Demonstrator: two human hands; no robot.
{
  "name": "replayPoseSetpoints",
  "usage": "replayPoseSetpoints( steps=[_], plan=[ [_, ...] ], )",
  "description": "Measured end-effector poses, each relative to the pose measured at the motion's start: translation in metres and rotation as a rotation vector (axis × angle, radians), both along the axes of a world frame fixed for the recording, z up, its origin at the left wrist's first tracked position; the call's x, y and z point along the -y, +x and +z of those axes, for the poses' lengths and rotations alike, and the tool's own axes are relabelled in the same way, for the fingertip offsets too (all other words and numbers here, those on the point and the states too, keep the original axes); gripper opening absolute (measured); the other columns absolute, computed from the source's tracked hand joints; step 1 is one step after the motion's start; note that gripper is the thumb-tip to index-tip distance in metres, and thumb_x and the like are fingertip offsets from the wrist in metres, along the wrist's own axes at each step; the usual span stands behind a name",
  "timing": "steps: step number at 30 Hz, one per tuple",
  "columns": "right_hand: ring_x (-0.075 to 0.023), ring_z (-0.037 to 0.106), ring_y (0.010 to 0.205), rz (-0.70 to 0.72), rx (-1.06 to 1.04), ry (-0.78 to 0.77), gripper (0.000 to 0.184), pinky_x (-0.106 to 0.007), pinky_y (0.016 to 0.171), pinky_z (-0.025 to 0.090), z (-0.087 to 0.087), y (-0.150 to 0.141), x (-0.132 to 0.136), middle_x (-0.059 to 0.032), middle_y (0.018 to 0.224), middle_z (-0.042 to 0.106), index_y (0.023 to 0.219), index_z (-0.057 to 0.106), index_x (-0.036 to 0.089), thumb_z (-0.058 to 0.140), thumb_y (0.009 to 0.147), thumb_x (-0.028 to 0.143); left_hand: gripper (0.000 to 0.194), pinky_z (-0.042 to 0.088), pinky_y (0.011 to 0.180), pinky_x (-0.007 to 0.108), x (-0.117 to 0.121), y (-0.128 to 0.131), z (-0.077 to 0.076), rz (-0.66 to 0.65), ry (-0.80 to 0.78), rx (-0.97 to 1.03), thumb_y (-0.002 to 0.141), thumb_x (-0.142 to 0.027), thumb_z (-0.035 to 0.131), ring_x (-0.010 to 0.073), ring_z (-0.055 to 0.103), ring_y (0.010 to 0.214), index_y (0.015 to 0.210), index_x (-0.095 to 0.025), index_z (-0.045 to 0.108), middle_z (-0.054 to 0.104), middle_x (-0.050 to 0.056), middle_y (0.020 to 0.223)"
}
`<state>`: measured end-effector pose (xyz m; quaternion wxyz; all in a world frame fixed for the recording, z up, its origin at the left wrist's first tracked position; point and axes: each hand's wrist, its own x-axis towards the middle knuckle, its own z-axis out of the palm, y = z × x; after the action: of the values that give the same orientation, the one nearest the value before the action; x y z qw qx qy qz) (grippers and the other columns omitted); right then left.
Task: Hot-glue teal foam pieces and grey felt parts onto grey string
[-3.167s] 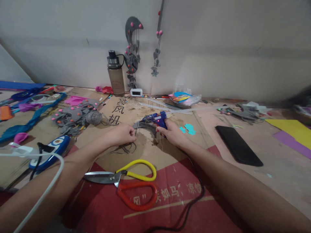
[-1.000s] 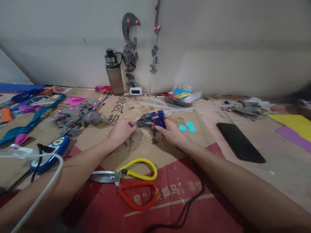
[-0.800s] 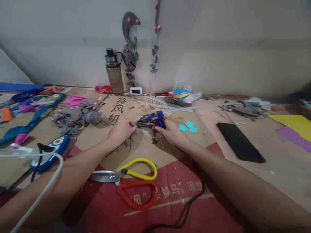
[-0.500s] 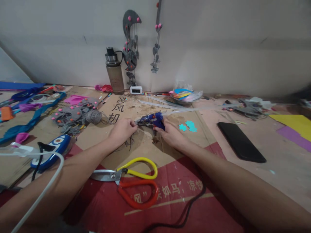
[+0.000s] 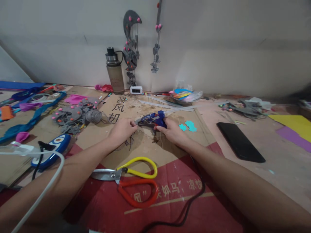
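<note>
Evidently, the right hand (image 5: 173, 131) grasps the glue gun (image 5: 159, 119), likely light, stiff plastic, best gripped by its handle; the left hand (image 5: 123, 130) seems to pinch 1 end of the grey piece (image 5: 147, 124), probably soft, between both hands. Cardboard (image 5: 145, 149) gives moving room before the scissors (image 5: 119, 175), blades leftward.

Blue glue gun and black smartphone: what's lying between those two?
In the head view, the right hand, gripping the glue gun, comes first, then the turquoise cutouts, lying on the cardboard short of the smartphone.
</note>
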<state>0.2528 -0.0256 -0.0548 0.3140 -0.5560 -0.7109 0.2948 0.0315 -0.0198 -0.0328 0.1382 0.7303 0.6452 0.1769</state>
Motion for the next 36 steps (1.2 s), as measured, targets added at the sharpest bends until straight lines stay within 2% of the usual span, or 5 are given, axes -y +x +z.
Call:
replayPoseSetpoints(
  steps=[6,16,22,28,36],
  plan=[
    [-0.0191,0.059,0.081,-0.045,0.061,-0.004,0.022,-0.030,0.073,0.044,-0.0009,-0.0026,-0.0008,-0.0076,0.092,0.066,0.094,0.059,0.016,0.056,0.081,0.033,0.020,0.039,0.059,0.024,-0.0002,0.0006,0.0010,0.004,-0.002,-0.014,0.071,-0.034,0.057,0.0157,0.059,0.063,0.068,-0.019,0.069,0.068,0.003,0.067],
    [-0.0182,0.061,0.083,0.006,-0.090,-0.023,0.018,-0.030,0.077,0.046,0.0031,-0.0002,0.0000,-0.0050,0.091,0.067,0.096,0.058,0.017,0.053,0.082,0.027,0.020,0.037,0.058,0.025,-0.0008,-0.0014,-0.0005,-0.020,0.008,0.013,0.071,-0.034,0.056,0.0152,0.058,0.062,0.067,-0.019,0.069,0.068,0.003,0.066],
    [-0.0206,0.060,0.080,-0.029,0.103,0.001,0.022,-0.030,0.070,0.044,-0.0025,-0.0002,-0.0011,-0.0070,0.090,0.065,0.092,0.057,0.018,0.057,0.081,0.036,0.019,0.037,0.058,0.025,-0.0012,-0.0017,-0.0013,-0.020,0.009,0.019,0.070,-0.033,0.056,0.0158,0.058,0.062,0.067,-0.019,0.068,0.067,0.002,0.065],
    [-0.0213,0.058,0.082,-0.070,0.148,0.008,0.023,-0.030,0.070,0.043,-0.0018,-0.0037,-0.0012,-0.0089,0.092,0.065,0.094,0.056,0.016,0.053,0.083,0.036,0.020,0.038,0.058,0.026,-0.0019,-0.0009,-0.0009,-0.017,0.008,0.012,0.071,-0.034,0.057,0.0159,0.058,0.061,0.067,-0.018,0.069,0.067,0.003,0.064],
    [-0.0194,0.059,0.088,-0.043,-0.007,0.060,0.026,-0.031,0.080,0.044,-0.0051,0.0003,-0.0026,-0.0063,0.097,0.065,0.103,0.057,0.017,0.053,0.083,0.033,0.022,0.041,0.061,0.025,-0.0002,-0.0013,0.0009,-0.031,0.002,-0.006,0.072,-0.035,0.056,0.0161,0.060,0.064,0.069,-0.018,0.070,0.069,0.003,0.069]
  ],
)
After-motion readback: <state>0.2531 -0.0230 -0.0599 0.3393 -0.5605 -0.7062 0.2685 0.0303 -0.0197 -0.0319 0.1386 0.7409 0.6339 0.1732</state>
